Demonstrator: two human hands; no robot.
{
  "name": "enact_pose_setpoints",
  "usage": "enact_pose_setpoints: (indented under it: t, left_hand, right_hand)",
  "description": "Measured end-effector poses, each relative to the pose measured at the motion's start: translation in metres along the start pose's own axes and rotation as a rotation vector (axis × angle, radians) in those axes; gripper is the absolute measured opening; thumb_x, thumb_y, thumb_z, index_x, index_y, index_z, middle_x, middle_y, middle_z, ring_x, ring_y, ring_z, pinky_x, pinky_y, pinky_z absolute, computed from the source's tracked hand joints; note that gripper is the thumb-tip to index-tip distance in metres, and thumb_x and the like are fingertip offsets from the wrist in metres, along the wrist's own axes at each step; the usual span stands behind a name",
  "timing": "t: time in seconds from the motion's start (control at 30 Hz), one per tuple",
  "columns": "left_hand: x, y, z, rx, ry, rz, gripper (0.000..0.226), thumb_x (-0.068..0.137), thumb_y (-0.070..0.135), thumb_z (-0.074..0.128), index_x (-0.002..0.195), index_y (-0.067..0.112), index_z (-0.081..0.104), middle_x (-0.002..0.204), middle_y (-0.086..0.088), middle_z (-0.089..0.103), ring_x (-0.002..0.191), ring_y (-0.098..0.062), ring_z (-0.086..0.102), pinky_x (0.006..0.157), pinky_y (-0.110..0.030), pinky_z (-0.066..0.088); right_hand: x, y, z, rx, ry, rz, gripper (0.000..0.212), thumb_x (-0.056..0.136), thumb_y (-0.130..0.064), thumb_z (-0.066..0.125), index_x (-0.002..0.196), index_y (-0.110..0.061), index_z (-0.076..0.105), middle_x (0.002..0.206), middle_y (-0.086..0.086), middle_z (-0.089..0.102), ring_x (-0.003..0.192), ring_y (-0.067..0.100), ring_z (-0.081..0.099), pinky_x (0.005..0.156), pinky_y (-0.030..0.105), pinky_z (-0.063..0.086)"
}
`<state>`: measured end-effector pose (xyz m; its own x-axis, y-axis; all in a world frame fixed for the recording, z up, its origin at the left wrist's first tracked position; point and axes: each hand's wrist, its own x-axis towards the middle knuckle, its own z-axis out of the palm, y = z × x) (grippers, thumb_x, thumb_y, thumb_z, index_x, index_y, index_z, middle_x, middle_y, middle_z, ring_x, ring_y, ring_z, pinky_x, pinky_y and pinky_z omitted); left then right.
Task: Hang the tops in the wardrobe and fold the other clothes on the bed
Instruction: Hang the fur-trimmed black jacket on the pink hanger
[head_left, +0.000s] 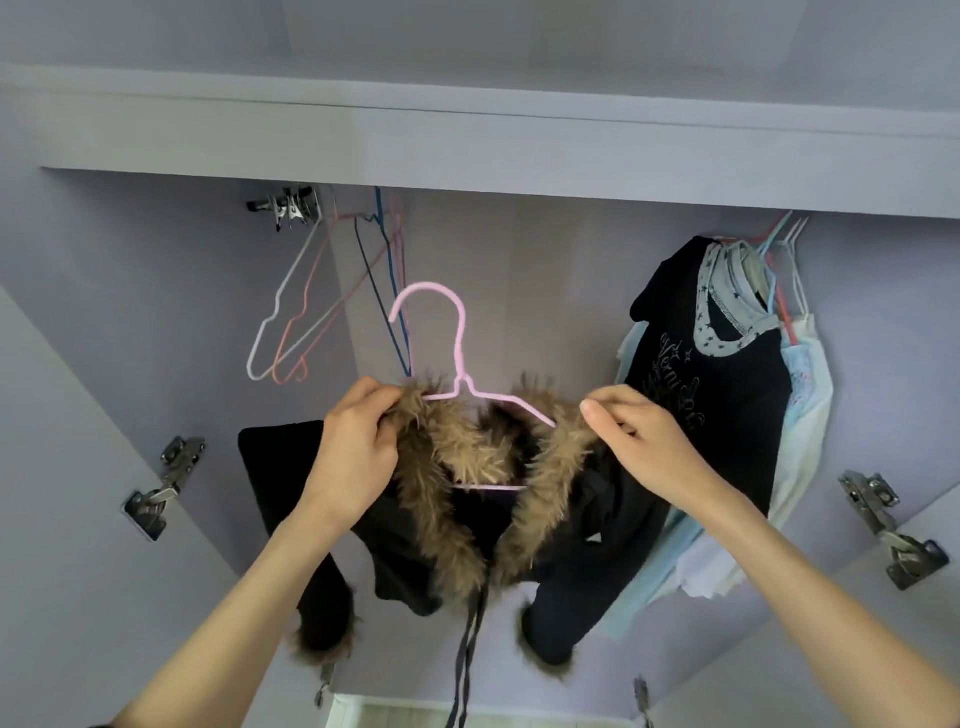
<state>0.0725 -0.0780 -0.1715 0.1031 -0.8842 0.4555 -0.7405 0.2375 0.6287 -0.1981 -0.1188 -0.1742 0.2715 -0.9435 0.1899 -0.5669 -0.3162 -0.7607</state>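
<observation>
Lilac wardrobe (519, 156) open. Black fur-trimmed jacket (467, 519) on pink hanger (460, 343), soft, bulky, slides easily. Left hand (358, 452), right hand (639, 441) pinching collar fur; hanger hook better held.

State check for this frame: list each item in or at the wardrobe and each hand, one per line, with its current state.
Black jacket with brown fur collar: on the pink hanger, not yet on the rail.
Pink wire hanger: hook free, inside the jacket.
Left hand: grips the fur collar.
Right hand: pinches the collar's other side.
Black printed top: hung at right.
Empty wire hangers: hanging at left.
Wardrobe door: open.
</observation>
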Motion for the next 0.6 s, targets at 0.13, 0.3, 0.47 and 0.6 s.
enact_pose_setpoints:
  t: [0.13,0.3,0.47,0.6]
  left_hand:
    - [0.006,-0.001,-0.006,-0.010,0.027,-0.016,0.019,0.088,-0.012,0.049,0.092,-0.003,0.065,0.083,-0.002,0.048,0.072,-0.010,0.046,0.069,-0.006,0.031]
    - [0.008,-0.002,-0.006,-0.048,0.056,-0.035,0.015,0.091,-0.006,0.051,0.092,-0.001,0.065,0.081,0.000,0.049,0.073,-0.007,0.049,0.069,-0.001,0.033]
    - [0.003,0.000,-0.002,-0.068,0.025,0.009,0.015,0.089,-0.007,0.053,0.090,0.000,0.066,0.078,0.007,0.047,0.072,0.000,0.051,0.068,-0.002,0.035]
    - [0.003,-0.008,-0.001,-0.033,-0.008,0.024,0.010,0.089,0.003,0.059,0.096,0.004,0.066,0.082,0.010,0.049,0.075,0.000,0.054,0.070,-0.007,0.036]
  right_hand:
    - [0.006,0.002,-0.015,-0.141,-0.044,0.006,0.010,0.086,-0.038,0.060,0.089,-0.028,0.059,0.104,-0.015,0.059,0.102,0.003,0.055,0.091,0.026,0.040]
    - [0.013,-0.002,-0.013,-0.438,-0.068,-0.094,0.031,0.089,-0.033,0.060,0.114,-0.016,0.062,0.109,-0.002,0.063,0.104,0.016,0.049,0.099,0.039,0.033]
    - [0.013,-0.020,0.006,-0.435,0.060,-0.377,0.007,0.088,-0.017,0.063,0.091,-0.011,0.062,0.081,-0.012,0.049,0.077,0.008,0.040,0.072,0.027,0.023]
    - [0.011,-0.017,0.011,-0.211,0.079,-0.271,0.009,0.090,-0.010,0.058,0.091,-0.018,0.055,0.081,-0.018,0.050,0.077,0.000,0.046,0.070,0.016,0.031]
